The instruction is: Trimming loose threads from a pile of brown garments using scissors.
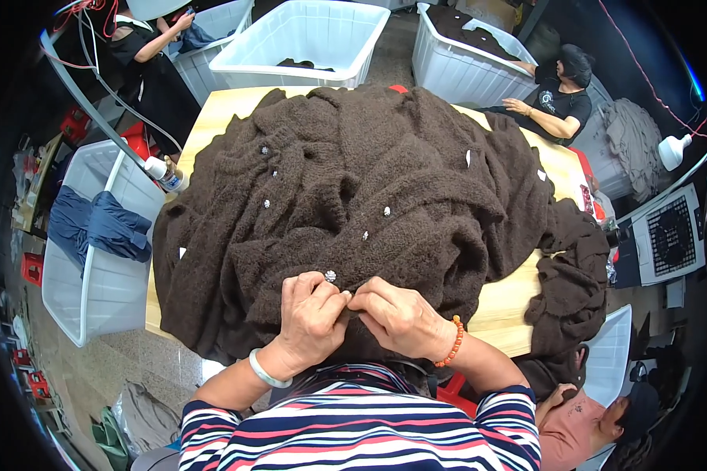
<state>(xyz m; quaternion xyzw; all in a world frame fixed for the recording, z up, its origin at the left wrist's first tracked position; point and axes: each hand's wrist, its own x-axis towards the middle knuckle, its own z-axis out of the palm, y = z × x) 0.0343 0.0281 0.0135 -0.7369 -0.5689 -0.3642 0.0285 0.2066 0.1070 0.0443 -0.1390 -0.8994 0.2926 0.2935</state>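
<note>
A large heap of dark brown knitted cardigans [306,188] covers most of the table in front of me. At its near edge my left hand [313,318] and my right hand [393,314] meet, thumbs and fingertips pinched together on the brown knit. A shiny round button [331,276] shows just above my left fingers. More such buttons, like the button [386,211] farther up, run along the folds. What exactly lies between my fingertips is hidden. Small white tags [469,158] stick out of the heap.
Under the heap is a pale wooden table [507,314]. White bins [302,39] stand beyond it, and another bin [102,259] with blue garments is at left. A bottle [169,174] stands at the table's left edge. Other people [562,102] are around, one at lower right beside brown garments.
</note>
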